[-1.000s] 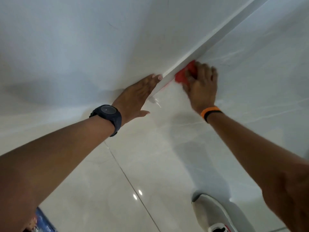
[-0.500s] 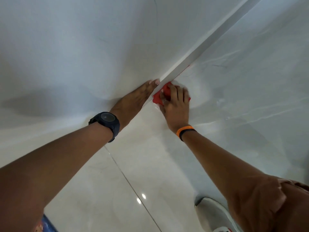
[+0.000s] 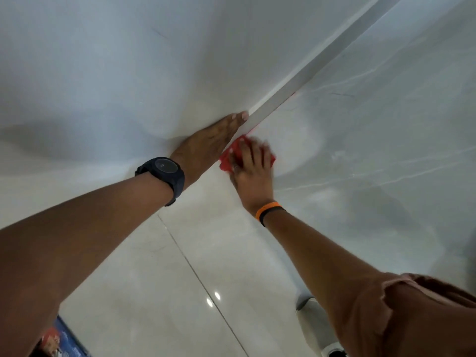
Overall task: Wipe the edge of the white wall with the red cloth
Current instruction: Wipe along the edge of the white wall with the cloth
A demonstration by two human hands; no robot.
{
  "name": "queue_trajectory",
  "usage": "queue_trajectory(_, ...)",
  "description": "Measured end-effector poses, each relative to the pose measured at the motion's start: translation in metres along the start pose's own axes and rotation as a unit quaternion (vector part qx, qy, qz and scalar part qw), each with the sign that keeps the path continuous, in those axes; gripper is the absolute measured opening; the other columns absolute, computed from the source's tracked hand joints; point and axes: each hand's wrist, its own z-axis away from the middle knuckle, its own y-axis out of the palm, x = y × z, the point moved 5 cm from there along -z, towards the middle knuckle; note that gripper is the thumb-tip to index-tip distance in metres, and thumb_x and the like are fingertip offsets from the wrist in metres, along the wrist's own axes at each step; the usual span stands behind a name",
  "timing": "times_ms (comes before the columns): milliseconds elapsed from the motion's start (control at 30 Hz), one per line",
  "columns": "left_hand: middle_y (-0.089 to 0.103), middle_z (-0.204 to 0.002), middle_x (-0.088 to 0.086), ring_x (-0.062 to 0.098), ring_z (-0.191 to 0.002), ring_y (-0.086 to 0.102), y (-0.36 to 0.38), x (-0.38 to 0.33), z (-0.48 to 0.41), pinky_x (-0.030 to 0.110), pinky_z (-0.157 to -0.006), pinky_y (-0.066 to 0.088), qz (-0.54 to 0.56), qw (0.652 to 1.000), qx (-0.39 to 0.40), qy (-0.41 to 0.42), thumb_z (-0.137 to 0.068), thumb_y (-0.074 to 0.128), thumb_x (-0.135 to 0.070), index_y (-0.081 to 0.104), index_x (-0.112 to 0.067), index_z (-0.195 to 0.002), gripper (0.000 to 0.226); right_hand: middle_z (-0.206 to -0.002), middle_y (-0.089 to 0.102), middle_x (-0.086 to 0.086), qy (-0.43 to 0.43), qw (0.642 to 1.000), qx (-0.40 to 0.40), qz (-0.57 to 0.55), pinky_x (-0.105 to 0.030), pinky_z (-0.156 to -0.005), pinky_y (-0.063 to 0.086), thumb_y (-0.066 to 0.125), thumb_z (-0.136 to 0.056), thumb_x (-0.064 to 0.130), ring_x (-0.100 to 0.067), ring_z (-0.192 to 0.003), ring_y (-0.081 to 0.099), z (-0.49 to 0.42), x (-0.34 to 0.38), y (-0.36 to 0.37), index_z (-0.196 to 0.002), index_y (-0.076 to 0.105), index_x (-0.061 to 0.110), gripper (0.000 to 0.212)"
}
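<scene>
The white wall (image 3: 128, 60) fills the upper left, and its edge strip (image 3: 309, 73) runs diagonally from the upper right down to the centre. My left hand (image 3: 206, 148), with a black watch on the wrist, lies flat against the wall, fingertips at the edge. Just right of it my right hand (image 3: 251, 168), with an orange wristband, presses the red cloth (image 3: 226, 161) against the surface at the lower end of the edge. The hand covers most of the cloth and is blurred.
Glossy pale floor tiles (image 3: 180, 292) with a dark grout line lie below. A white shoe (image 3: 316, 328) shows at the bottom right. A blue printed object (image 3: 64, 341) sits at the bottom left corner.
My right hand with the red cloth has slid down along the edge toward me, ending beside my left hand. My left hand has stayed flat on the wall.
</scene>
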Motion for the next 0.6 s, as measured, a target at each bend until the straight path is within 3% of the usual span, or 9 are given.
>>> queue_trajectory(133, -0.01, -0.164, 0.04, 0.049, -0.156, -0.008, 0.001, 0.001, 0.001, 0.049, -0.131, 0.0, 0.019, 1.0, 0.012, -0.002, -0.108, 0.029, -0.032, -0.002, 0.02, -0.157, 0.078, -0.133, 0.062, -0.014, -0.112, 0.993, -0.017, 0.04, -0.073, -0.119, 0.022, 0.071, -0.093, 0.036, -0.043, -0.137, 0.049, -0.018, -0.015, -0.013, -0.119, 0.074, 0.018, 0.032)
queue_trajectory(200, -0.013, -0.162, 0.042, 0.051, -0.155, -0.01, 0.003, 0.0, 0.001, 0.052, -0.13, -0.003, 0.027, 1.0, 0.012, -0.002, -0.109, 0.03, -0.029, -0.002, 0.02, -0.157, 0.076, -0.134, 0.063, -0.011, -0.116, 0.991, -0.05, 0.047, -0.072, -0.12, 0.02, 0.065, -0.096, 0.039, -0.041, -0.137, 0.049, -0.032, -0.046, -0.026, -0.12, 0.074, 0.024, 0.03)
queue_trajectory(300, -0.013, -0.161, 0.043, 0.052, -0.155, -0.009, 0.003, -0.003, 0.001, 0.053, -0.13, -0.003, 0.027, 1.0, 0.01, 0.009, -0.109, 0.029, -0.023, -0.003, 0.022, -0.156, 0.072, -0.139, 0.062, -0.012, -0.032, 0.99, -0.102, 0.093, -0.072, -0.114, 0.031, 0.066, -0.096, 0.042, -0.043, -0.133, 0.052, -0.054, -0.111, -0.046, -0.128, 0.069, 0.027, 0.036)
queue_trajectory(400, -0.013, -0.161, 0.044, 0.051, -0.155, -0.006, 0.005, -0.006, 0.0, 0.051, -0.13, -0.001, 0.032, 0.999, 0.007, 0.014, -0.108, 0.025, -0.017, -0.003, 0.024, -0.154, 0.068, -0.144, 0.057, -0.013, 0.081, 0.984, -0.102, 0.123, -0.07, -0.117, 0.03, 0.057, -0.1, 0.047, -0.043, -0.133, 0.05, -0.072, -0.144, -0.056, -0.134, 0.064, 0.023, 0.042)
queue_trajectory(500, -0.014, -0.159, 0.046, 0.053, -0.154, -0.007, 0.005, -0.007, -0.001, 0.053, -0.13, -0.001, 0.042, 0.999, -0.005, 0.012, -0.107, 0.025, -0.016, -0.003, 0.025, -0.154, 0.068, -0.148, 0.054, -0.017, 0.168, 0.976, -0.107, 0.091, -0.063, -0.117, 0.032, 0.063, -0.094, 0.038, -0.043, -0.133, 0.049, -0.071, -0.122, -0.047, -0.136, 0.063, 0.018, 0.046)
queue_trajectory(600, -0.015, -0.159, 0.046, 0.054, -0.154, -0.009, 0.003, -0.005, 0.0, 0.053, -0.13, -0.002, 0.044, 0.999, -0.003, 0.013, -0.107, 0.024, -0.016, -0.003, 0.026, -0.153, 0.069, -0.149, 0.052, -0.021, 0.141, 0.985, -0.09, 0.048, -0.06, -0.112, 0.035, 0.068, -0.09, 0.025, -0.044, -0.132, 0.045, -0.047, -0.075, -0.029, -0.134, 0.063, 0.014, 0.046)
